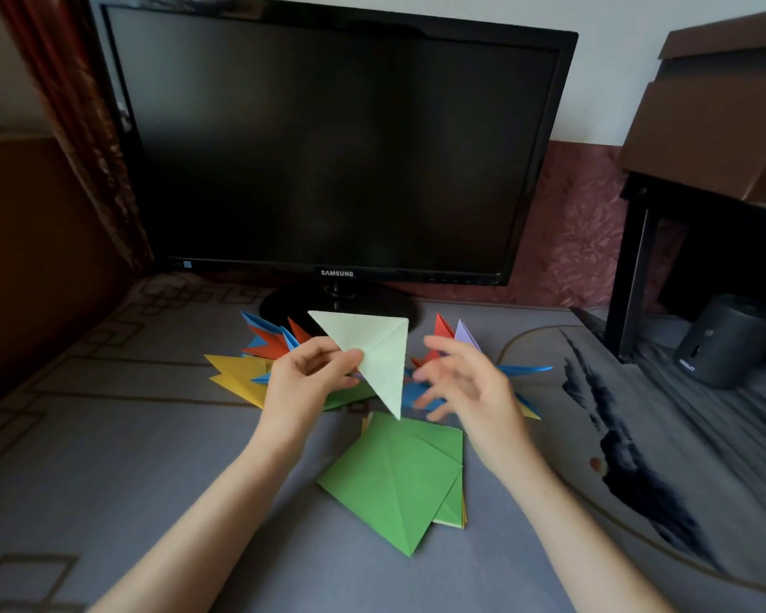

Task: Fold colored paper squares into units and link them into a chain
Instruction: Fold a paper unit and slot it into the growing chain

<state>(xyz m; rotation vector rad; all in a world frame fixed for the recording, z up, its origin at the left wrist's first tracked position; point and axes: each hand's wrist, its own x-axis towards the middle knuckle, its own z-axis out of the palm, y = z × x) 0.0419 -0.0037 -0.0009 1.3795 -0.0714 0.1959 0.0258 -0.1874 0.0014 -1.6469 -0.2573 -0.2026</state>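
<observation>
Here, mid-fold: left hand (304,376) pinches the pale triangle (374,351) at frame centre; right hand (465,382) hovers released, fingers spread. Next, I judge, it must pinch the triangle's free corner.

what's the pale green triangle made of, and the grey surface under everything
Pale green triangle: thin paper, matte, going by its crisp crease and sharp corners. Grey surface: probably a woven cloth or rug, matte, with a patterned border; the weave itself is too blurred to confirm.
</observation>
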